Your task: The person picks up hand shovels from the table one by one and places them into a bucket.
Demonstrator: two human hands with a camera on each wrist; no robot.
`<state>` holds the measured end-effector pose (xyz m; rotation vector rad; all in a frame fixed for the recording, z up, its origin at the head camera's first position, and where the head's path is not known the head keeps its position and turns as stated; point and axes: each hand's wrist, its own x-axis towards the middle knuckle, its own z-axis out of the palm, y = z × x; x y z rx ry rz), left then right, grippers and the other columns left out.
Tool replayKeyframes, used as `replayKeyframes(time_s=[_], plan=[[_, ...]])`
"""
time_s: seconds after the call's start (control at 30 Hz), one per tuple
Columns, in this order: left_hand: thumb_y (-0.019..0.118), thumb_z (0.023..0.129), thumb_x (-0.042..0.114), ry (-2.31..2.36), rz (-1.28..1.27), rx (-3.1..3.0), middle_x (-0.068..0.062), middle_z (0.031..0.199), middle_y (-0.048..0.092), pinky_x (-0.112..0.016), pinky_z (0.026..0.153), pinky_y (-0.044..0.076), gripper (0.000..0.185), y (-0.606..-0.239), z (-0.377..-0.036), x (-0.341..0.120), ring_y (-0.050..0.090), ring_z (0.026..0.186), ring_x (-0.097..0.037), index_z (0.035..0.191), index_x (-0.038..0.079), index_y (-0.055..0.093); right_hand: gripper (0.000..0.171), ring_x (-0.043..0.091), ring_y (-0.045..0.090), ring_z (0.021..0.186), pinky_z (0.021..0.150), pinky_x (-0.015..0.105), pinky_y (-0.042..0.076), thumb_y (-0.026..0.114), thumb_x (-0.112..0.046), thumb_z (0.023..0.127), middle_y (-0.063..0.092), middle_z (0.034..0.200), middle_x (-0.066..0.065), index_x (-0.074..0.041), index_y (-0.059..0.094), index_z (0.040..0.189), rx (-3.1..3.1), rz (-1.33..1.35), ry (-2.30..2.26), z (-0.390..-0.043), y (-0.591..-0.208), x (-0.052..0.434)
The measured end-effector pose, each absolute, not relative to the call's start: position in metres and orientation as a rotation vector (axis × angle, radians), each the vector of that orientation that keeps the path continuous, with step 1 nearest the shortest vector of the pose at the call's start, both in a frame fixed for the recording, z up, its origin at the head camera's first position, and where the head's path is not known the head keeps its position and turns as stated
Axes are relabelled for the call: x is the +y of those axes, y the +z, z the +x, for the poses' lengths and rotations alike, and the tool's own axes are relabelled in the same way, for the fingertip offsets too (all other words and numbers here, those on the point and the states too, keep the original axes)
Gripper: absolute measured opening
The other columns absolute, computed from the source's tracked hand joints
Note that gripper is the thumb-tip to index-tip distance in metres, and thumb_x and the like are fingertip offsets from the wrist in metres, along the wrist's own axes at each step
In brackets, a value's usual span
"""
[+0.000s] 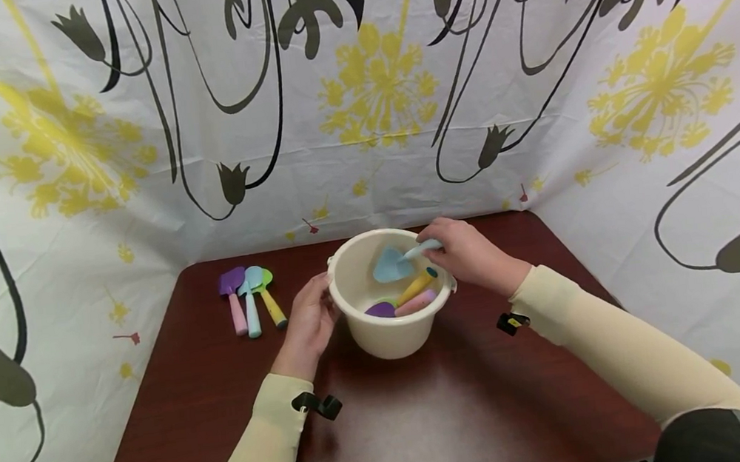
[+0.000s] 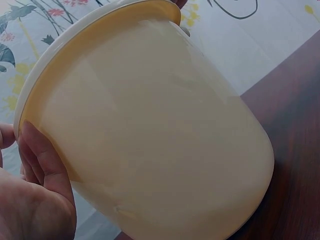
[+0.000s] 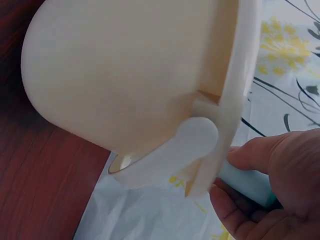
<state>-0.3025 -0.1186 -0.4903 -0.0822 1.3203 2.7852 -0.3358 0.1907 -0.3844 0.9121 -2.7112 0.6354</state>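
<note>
While left hand steadies bucket, right hand grips blue shovel over it.

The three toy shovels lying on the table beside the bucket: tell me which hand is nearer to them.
Left. The left hand rests on the near-left side of the bucket, just right of the three toy shovels. The right hand holds a blue shovel over the bucket's far side, farther away.
</note>
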Motion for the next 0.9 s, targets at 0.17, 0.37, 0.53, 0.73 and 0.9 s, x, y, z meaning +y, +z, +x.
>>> replayKeyframes(time_s=[0.17,0.37,0.53,0.73,0.9], plan=[[0.065,0.111,0.017,2.777,-0.083,1.34,-0.005,0.106,0.071,-0.022,0.074,0.055,0.014,-0.49,-0.302,-0.119,0.063,0.093,-0.016,0.109,0.013,0.079,0.024,0.032,0.07,0.107,0.089,0.049,0.061,0.079,-0.004,0.101,0.072,0.12,0.013,-0.001,0.077,0.125,-2.748,0.973,0.602,-0.337,-0.387,0.184],[0.065,0.111,0.016,2.779,-0.076,1.338,-0.005,0.104,0.071,-0.022,0.073,0.055,0.015,-0.49,-0.302,-0.119,0.063,0.091,-0.015,0.109,0.012,0.079,0.025,0.031,0.07,0.11,0.091,0.049,0.061,0.078,-0.006,0.102,0.072,0.121,0.012,-0.002,0.078,0.127,-2.826,0.973,0.628,-0.339,-0.388,0.176],[0.065,0.111,0.016,2.781,-0.077,1.343,-0.006,0.106,0.071,-0.023,0.074,0.055,0.014,-0.49,-0.302,-0.12,0.063,0.092,-0.016,0.111,0.011,0.079,0.026,0.03,0.07,0.111,0.093,0.047,0.06,0.077,-0.007,0.102,0.072,0.123,0.012,-0.002,0.079,0.128,-2.881,0.961,0.619,-0.341,-0.388,0.169],[0.066,0.11,0.017,2.779,-0.088,1.349,-0.006,0.108,0.07,-0.023,0.076,0.055,0.014,-0.49,-0.301,-0.12,0.062,0.094,-0.017,0.112,0.01,0.078,0.027,0.032,0.07,0.118,0.099,0.05,0.059,0.077,-0.006,0.102,0.073,0.13,0.014,-0.001,0.078,0.128,-2.911,1.004,0.585,-0.344,-0.393,0.164],[0.065,0.111,0.017,2.771,-0.099,1.351,-0.006,0.109,0.07,-0.023,0.076,0.055,0.014,-0.489,-0.301,-0.119,0.061,0.094,-0.017,0.113,0.01,0.077,0.027,0.033,0.07,0.12,0.103,0.05,0.058,0.076,-0.006,0.102,0.074,0.131,0.014,-0.001,0.078,0.128,-2.931,1.022,0.553,-0.347,-0.397,0.161]])
